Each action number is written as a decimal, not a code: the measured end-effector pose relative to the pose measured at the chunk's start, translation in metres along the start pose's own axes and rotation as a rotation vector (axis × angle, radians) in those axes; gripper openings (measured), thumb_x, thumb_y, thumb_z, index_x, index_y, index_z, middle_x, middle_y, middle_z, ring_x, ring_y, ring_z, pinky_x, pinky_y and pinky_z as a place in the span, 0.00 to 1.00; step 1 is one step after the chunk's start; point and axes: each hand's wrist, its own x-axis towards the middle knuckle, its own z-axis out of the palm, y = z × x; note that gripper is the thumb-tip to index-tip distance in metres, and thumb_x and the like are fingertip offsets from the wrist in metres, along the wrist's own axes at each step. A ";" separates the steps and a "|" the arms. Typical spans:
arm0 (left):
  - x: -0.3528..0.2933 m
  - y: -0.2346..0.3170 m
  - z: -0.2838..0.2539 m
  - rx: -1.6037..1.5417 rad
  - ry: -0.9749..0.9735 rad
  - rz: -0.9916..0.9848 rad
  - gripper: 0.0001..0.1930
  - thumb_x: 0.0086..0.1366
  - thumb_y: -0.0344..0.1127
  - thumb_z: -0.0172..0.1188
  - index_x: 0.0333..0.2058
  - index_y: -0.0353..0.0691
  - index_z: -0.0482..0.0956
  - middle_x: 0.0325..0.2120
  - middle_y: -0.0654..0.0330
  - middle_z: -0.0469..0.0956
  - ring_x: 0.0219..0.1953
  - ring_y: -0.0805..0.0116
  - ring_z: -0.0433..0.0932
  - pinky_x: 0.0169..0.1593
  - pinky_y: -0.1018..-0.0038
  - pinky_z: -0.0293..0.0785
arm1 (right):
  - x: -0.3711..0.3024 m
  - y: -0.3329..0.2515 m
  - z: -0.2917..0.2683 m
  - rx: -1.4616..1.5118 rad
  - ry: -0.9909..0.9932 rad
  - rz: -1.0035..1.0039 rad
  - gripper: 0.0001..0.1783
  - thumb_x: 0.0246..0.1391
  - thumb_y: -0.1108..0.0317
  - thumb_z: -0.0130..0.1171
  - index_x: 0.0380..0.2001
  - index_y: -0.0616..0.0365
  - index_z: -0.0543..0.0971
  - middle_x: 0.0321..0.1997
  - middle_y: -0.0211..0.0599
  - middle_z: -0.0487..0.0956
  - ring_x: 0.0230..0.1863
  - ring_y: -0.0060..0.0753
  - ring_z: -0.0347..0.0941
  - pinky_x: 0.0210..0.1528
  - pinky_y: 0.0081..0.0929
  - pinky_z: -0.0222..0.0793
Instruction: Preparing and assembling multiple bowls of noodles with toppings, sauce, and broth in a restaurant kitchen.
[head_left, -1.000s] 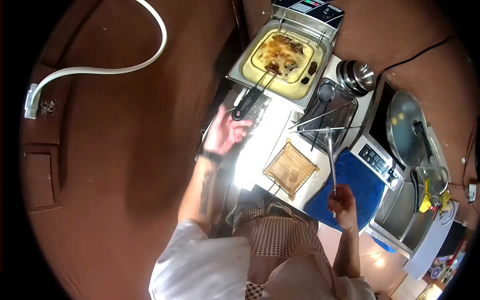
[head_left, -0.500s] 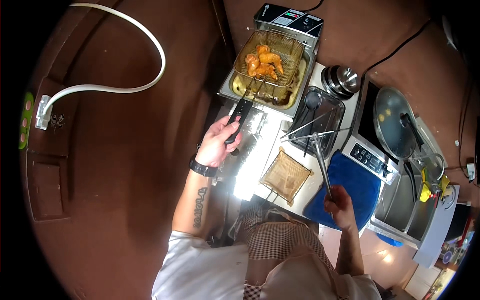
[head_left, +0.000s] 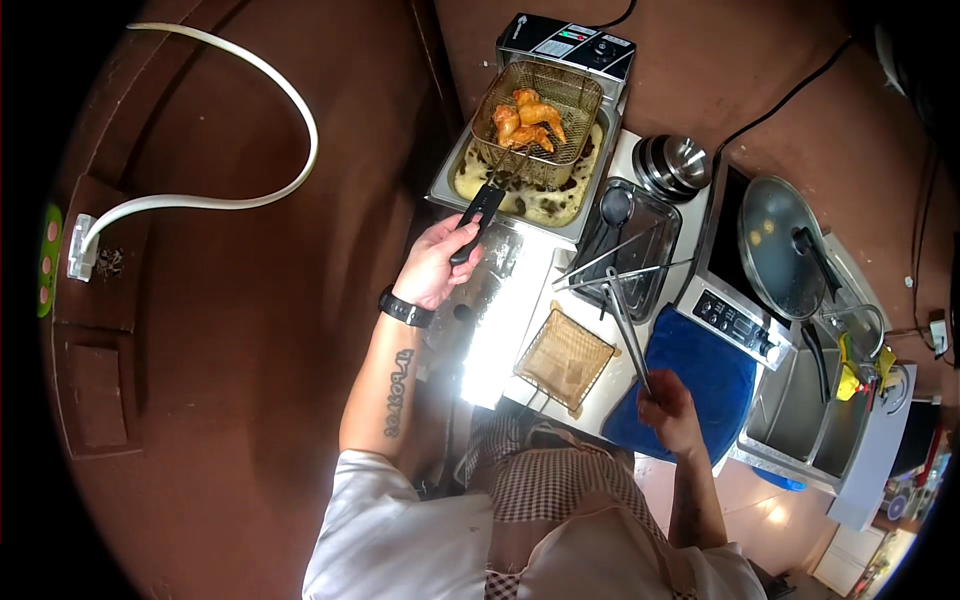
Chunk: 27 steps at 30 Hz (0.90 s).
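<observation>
My left hand (head_left: 440,262) is closed around the black handle (head_left: 478,222) of a wire fryer basket (head_left: 575,92). Several golden-brown pieces of fried chicken (head_left: 530,122), wing-shaped, lie in the basket, which is held above the foaming oil (head_left: 535,207) of a steel deep fryer (head_left: 436,192). My right hand (head_left: 668,410) grips metal tongs (head_left: 627,325) near their closed end. The tips of the tongs point away from me, over the near edge of a dark tray (head_left: 655,270), and nothing shows between them.
A square strainer basket lined with brown paper (head_left: 567,357) rests on the white counter beside a blue cloth (head_left: 690,375). Metal bowls (head_left: 685,160), a black ladle (head_left: 615,207) on the tray, a lidded pan (head_left: 785,240) on a cooker and a sink (head_left: 790,410) stand to the right.
My left hand has moved the basket slightly away from me and to the right over the fryer. Pale foam covers more of the oil. The tongs have shifted a little left.
</observation>
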 end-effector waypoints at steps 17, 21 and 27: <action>-0.124 -0.168 -0.028 0.004 0.196 -0.139 0.32 0.77 0.57 0.38 0.59 0.30 0.69 0.22 0.67 0.74 0.21 0.81 0.66 0.24 0.83 0.59 | 0.278 -0.218 0.078 -1.633 0.242 -0.518 0.11 0.54 0.66 0.56 0.37 0.58 0.83 0.37 0.51 0.83 0.41 0.53 0.80 0.48 0.46 0.75; -0.149 -0.179 -0.037 -0.071 0.208 -0.166 0.28 0.78 0.51 0.36 0.57 0.29 0.70 0.24 0.62 0.75 0.22 0.79 0.67 0.26 0.82 0.60 | 0.297 -0.213 0.093 -1.687 0.215 -0.576 0.11 0.53 0.71 0.51 0.35 0.59 0.82 0.39 0.49 0.83 0.42 0.51 0.81 0.45 0.43 0.78; -0.166 -0.188 -0.050 0.035 0.247 -0.158 0.26 0.79 0.47 0.36 0.56 0.29 0.71 0.24 0.64 0.75 0.22 0.80 0.66 0.27 0.83 0.62 | 0.283 -0.227 0.099 -1.738 0.243 -0.612 0.11 0.53 0.72 0.51 0.34 0.60 0.82 0.38 0.50 0.83 0.42 0.51 0.82 0.44 0.43 0.78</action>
